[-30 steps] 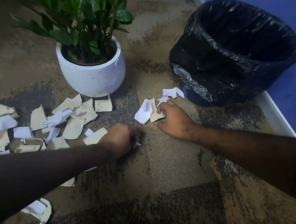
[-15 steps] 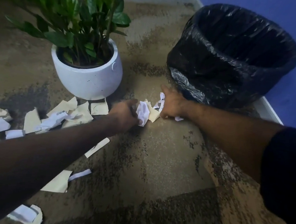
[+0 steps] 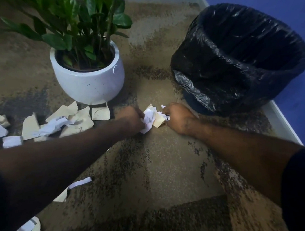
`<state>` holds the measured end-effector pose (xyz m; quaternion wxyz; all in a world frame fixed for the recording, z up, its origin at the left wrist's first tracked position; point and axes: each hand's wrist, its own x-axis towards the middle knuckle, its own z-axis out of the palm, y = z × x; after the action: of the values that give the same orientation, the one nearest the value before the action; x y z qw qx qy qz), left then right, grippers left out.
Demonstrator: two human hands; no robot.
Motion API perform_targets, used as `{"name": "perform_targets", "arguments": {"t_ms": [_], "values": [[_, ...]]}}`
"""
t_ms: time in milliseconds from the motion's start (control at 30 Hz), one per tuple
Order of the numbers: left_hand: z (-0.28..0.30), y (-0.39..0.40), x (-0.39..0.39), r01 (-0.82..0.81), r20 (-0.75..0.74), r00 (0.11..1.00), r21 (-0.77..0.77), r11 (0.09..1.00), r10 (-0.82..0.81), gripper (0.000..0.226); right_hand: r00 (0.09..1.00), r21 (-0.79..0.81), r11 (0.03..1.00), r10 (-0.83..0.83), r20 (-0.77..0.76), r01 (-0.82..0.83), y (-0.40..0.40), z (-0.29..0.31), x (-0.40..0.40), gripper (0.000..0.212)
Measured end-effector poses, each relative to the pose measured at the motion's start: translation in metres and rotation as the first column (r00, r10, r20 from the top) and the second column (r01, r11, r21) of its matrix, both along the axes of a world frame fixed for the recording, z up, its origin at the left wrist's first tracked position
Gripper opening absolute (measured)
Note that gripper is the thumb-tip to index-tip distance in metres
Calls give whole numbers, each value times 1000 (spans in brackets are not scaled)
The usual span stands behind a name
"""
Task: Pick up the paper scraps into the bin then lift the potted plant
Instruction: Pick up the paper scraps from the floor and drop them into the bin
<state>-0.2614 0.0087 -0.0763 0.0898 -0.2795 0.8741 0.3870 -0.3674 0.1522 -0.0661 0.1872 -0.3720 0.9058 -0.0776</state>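
A small bunch of white and tan paper scraps [image 3: 152, 118] lies on the carpet between my two hands. My left hand [image 3: 130, 118] closes on its left side, my right hand [image 3: 178, 118] on its right side. More torn scraps [image 3: 66, 119] are strewn at the left, in front of the potted plant [image 3: 87, 82], a green leafy plant in a round white pot. The bin [image 3: 234, 67], lined with a black bag, stands at the back right, just beyond my right hand.
Brown patterned carpet covers the floor. A blue wall with a white baseboard [image 3: 281, 121] runs behind the bin. Loose scraps lie near my left forearm [image 3: 79, 183] and at the bottom left [image 3: 30, 226].
Both hands have come together around the small bunch of scraps, the left hand travelling right from the carpet. The view has shifted slightly forward.
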Motion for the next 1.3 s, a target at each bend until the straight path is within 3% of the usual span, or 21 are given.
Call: {"name": "perform_targets", "arguments": {"t_ms": [100, 167, 267, 400, 633, 867, 933, 1033, 1100, 1167, 1233, 1300], "values": [[-3, 0, 1, -2, -116, 993, 7, 1000, 3, 15, 998, -46, 997, -56, 37, 58, 2, 2, 7, 13], [-2, 0, 2, 50, -197, 980, 126, 991, -25, 28, 994, -104, 991, -71, 80, 79, 5, 3, 11, 12], [-1, 4, 2, 136, -135, 986, 269, 954, -103, 29, 981, -184, 976, -85, 173, 117, 7, 6, 19, 8], [1, 2, 0, 89, -96, 993, 159, 983, -74, 24, 958, -249, 951, -116, 263, 183, 6, 16, 24, 2], [37, -15, -1, 38, -197, 980, 241, 970, 10, 18, 925, -357, 890, -155, 347, 283, 12, 48, 19, 12], [94, 8, -10, -22, -305, 938, 426, 905, 166, 18, 842, -555, 685, -163, 514, 472, -2, 102, 21, 12], [115, 14, -18, -5, -356, 921, 396, 918, 158, 11, 831, -609, 621, -133, 540, 494, -3, 124, 16, 14], [145, 16, -29, -3, -408, 902, 318, 948, 140, 21, 840, -657, 564, -129, 527, 499, 4, 155, 5, 15], [166, 17, -38, 36, -449, 886, 321, 946, 119, 7, 837, -669, 533, -155, 525, 519, 13, 171, -6, 16], [188, 19, -52, 48, -447, 890, 295, 954, 93, 10, 831, -690, 487, -162, 532, 536, 21, 187, -17, 17], [208, 26, -68, 47, -398, 906, 439, 897, 147, 26, 811, -705, 417, -164, 562, 573, 29, 198, -27, 16], [226, 37, -84, 79, -323, 928, 655, 751, 184, 37, 789, -710, 352, -183, 587, 610, 34, 207, -37, 17]]}}
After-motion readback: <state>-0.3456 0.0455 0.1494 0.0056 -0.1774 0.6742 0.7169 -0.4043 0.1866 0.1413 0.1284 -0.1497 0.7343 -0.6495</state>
